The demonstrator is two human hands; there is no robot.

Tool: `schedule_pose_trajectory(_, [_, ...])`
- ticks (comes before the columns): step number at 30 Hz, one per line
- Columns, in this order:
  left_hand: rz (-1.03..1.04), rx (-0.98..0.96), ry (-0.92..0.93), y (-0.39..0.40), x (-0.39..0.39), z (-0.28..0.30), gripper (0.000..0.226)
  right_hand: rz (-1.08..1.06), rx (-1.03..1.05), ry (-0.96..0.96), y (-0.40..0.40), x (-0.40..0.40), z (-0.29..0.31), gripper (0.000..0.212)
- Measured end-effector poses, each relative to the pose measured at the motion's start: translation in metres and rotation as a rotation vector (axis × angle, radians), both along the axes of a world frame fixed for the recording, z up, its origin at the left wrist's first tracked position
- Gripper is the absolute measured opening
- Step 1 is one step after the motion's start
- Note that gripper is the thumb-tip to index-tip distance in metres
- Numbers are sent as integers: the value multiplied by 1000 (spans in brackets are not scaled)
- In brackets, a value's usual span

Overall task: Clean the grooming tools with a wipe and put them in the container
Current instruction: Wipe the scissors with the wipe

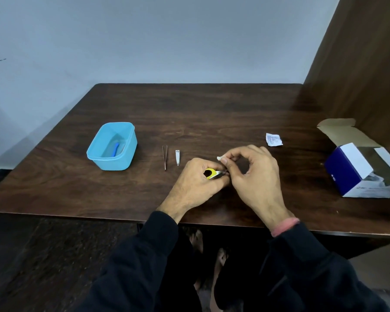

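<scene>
Dark wood table (212, 113) against pale blue wall (144, 41). On it: blue container (124, 163), tweezers (164, 157), nail clipper (177, 157), torn sachet (274, 139), opened box (356, 172). Left hand (196, 183) gripping yellow-handled scissors (212, 173); right hand (254, 174) pinching white wipe (220, 158) at blades.

One container (112, 147), one tweezers (164, 157), one clipper (177, 157), two boxes (one open) (365, 174)

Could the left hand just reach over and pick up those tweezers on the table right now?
Probably not right away. The path is open: the tweezers lie bare on the table, just beyond the left hand, beside the nail clipper. But its fingers already hold the yellow-handled tool, so that would have to be set down first.
</scene>
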State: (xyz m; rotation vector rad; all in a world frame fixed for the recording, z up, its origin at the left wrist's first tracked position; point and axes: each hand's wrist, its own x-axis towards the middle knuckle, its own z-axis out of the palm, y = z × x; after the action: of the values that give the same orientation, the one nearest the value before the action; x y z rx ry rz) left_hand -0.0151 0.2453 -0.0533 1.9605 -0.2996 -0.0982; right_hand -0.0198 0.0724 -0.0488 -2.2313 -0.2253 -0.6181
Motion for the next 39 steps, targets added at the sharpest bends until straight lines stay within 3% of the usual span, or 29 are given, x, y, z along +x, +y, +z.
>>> schedule_pose_trajectory(7, [44, -5, -27, -1, 0, 0, 39, 8, -26, 14, 4, 2, 1, 9])
schedule_pose_trajectory(22, [25, -12, -42, 2, 3, -5, 21, 14, -30, 46, -3, 2, 0, 8])
schedule_pose_trajectory(28, [5, 15, -62, 1, 3, -7, 14, -27, -110, -43, -12, -16, -10, 11])
schedule_pose_trajectory(33, [-3, 24, -55, 3, 6, -11, 20, 37, -144, -68, -5, 2, 3, 13])
schedule_pose_trajectory(39, [-22, 28, -49, 5, 6, -10, 11, 132, -322, -182, -25, -11, -6, 25])
